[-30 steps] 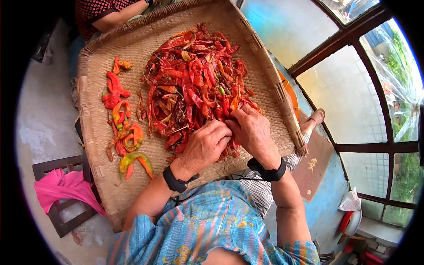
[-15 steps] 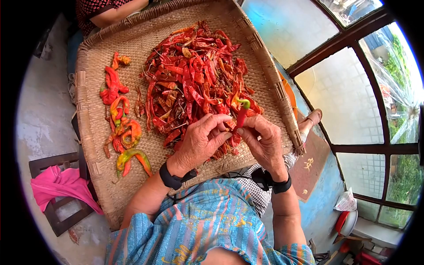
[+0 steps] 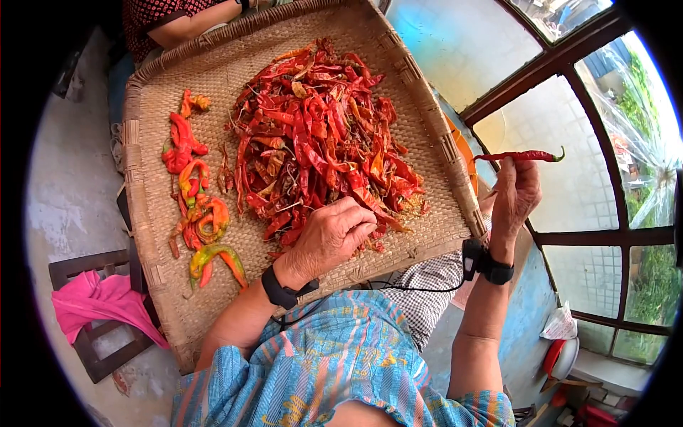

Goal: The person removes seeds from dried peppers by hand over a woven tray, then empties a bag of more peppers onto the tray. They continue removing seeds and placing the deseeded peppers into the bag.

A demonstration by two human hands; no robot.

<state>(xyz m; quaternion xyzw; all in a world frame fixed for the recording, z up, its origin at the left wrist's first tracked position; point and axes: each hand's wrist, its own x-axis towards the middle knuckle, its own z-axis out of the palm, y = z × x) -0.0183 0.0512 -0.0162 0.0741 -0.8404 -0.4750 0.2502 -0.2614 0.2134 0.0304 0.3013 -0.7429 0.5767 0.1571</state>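
Note:
Out past the right edge of the woven tray [image 3: 442, 142], my right hand [image 3: 518, 196] pinches a long red chili pepper [image 3: 530, 156]. The chili lies nearly level, its curled green stem pointing right. My left hand [image 3: 331, 236] rests at the near edge of a heap of dried red chilies [image 3: 313, 135], fingers curled together; whatever they may hold is hidden. Left of the heap, a row of fresher peppers lies on the tray, including a red one [image 3: 186, 135] and a yellow-green one with orange [image 3: 206, 252].
An orange basin rim [image 3: 462, 153] shows beyond the tray's right side, near a framed window [image 3: 562, 142]. Another person's arm [image 3: 196, 23] is at the tray's far left corner. A pink cloth [image 3: 103, 302] drapes over a dark wooden stool [image 3: 107, 356].
My right hand has moved right, away from my left hand and beyond the tray edge, carrying a chili. My left hand stays by the heap, its fingers now curled lower.

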